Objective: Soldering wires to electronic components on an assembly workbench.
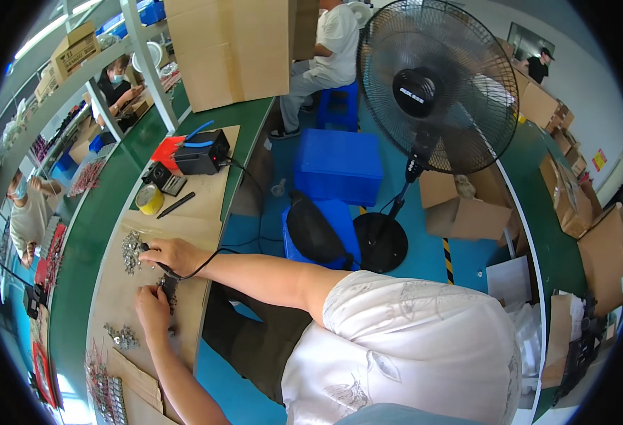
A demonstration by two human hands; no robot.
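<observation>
My right hand is closed around a dark, slim corded tool that looks like a soldering iron; its black cord trails off past my forearm. Just beyond those fingers lies a pile of small metal parts. Nearer to me, my left hand has its fingers drawn together at the edge of a dark row of small parts. What sits between its fingertips is too small and covered to make out. A second pile of metal parts lies beside my left wrist.
Farther up the bench are a black power box with blue-handled pliers, a yellow tape roll and a black pen. Red-wired parts lie near-left. A large carton stands behind; a floor fan is to the right.
</observation>
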